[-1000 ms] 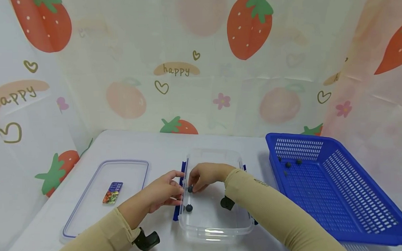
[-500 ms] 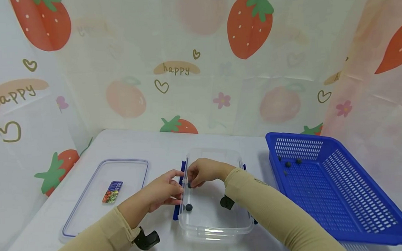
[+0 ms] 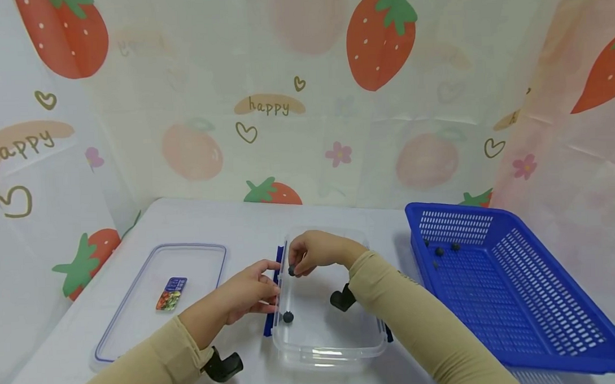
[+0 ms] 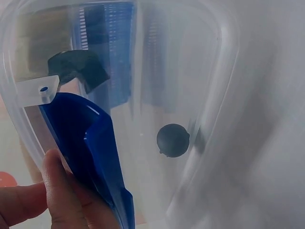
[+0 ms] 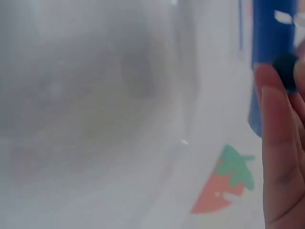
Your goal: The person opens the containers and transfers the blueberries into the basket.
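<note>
My right hand (image 3: pixel 314 251) pinches a blueberry (image 3: pixel 291 270) between thumb and fingertips above the left side of a clear plastic box (image 3: pixel 338 349). In the right wrist view, the same dark blueberry (image 5: pixel 286 71) shows between the fingers. Another blueberry (image 3: pixel 288 317) lies in the box near its front left corner. My left hand (image 3: pixel 247 290) rests its fingers against the box's left side, by the blue latch (image 3: pixel 269 323). In the left wrist view, those fingers (image 4: pixel 64 200) are beside the hanging blue latch (image 4: pixel 95 143), and the blueberry (image 4: pixel 173 140) shows through the wall.
A blue slotted basket (image 3: pixel 494 298) stands on the right with several small dark berries (image 3: pixel 439 252) at its far left corner. On the left lies a clear lid (image 3: pixel 133 294) with a colourful label (image 3: pixel 171 294). A printed curtain (image 3: pixel 306 147) closes off the back.
My right hand has lifted and moved slightly away from me with the pinched blueberry, which was lower over the box before. The left hand and the box stay in place.
</note>
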